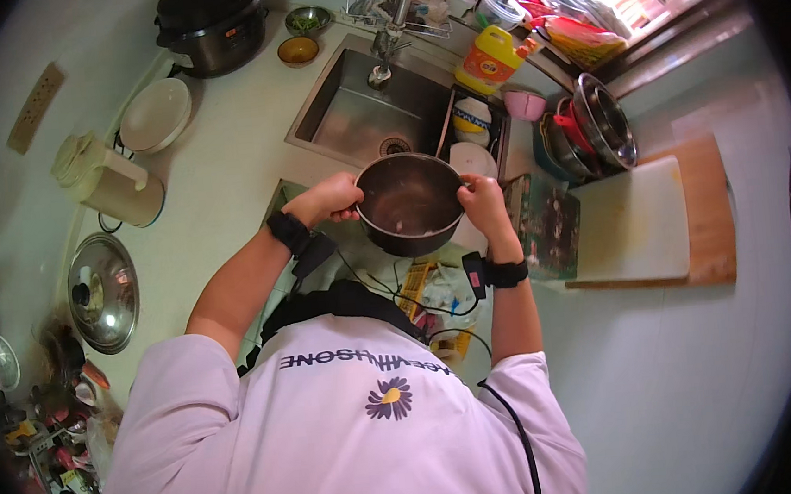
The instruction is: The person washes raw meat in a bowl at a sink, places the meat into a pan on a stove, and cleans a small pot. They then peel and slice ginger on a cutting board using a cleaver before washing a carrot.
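Between my two hands hangs a dark metal pot (409,207), held in front of the sink's near edge, its inside facing up towards me. My left hand (337,196) grips the pot's left side and my right hand (479,197) grips its right side. What lies under my fingers at the rim is hidden. Some small pale spots show inside the pot near its bottom. Just beyond it is the stainless steel sink (367,113) with a drain, and a metal faucet (386,42) stands at the sink's back. Black straps circle both wrists, with cables running from them.
Right of the basin, a rack holds a white plate (472,160). A yellow detergent jug (490,60), metal bowls (601,119) and a white cutting board (634,221) stand farther right. On the left counter are a pot lid (103,293), a beige pitcher (119,185), a white bowl (157,116) and a dark cooker (215,35).
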Demonstrator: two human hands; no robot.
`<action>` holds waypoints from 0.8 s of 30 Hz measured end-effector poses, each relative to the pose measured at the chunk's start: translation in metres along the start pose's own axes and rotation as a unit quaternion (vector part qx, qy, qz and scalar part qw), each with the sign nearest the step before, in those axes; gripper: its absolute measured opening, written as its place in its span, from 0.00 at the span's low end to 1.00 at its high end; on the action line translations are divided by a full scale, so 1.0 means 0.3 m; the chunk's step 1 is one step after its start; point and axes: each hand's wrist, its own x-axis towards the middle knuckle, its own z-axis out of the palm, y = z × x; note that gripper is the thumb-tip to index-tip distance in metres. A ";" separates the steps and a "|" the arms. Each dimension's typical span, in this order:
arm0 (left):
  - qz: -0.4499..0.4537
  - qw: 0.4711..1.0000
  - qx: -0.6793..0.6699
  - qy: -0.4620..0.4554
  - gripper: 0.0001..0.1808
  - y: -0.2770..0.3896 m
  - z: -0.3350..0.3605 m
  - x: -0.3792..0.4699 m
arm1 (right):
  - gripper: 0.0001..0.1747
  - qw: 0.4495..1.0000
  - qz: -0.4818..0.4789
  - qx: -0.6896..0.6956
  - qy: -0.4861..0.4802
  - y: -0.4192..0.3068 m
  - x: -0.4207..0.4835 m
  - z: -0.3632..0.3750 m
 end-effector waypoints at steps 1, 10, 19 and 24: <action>-0.012 1.000 -0.014 -0.001 0.04 -0.001 -0.011 0.076 | 0.14 1.000 0.005 -0.002 -0.018 0.030 0.073 -0.001; -0.188 0.955 -0.161 -0.161 0.10 0.124 -0.109 0.563 | 0.13 0.975 0.103 -0.082 -0.177 0.273 0.685 -0.025; -0.312 0.837 -0.307 -0.327 0.13 0.120 -0.168 0.823 | 0.11 0.937 0.212 -0.179 -0.214 0.298 0.953 0.023; -0.381 0.715 -0.442 -0.385 0.09 0.072 -0.201 0.894 | 0.11 0.902 0.286 -0.171 -0.275 0.259 1.071 0.073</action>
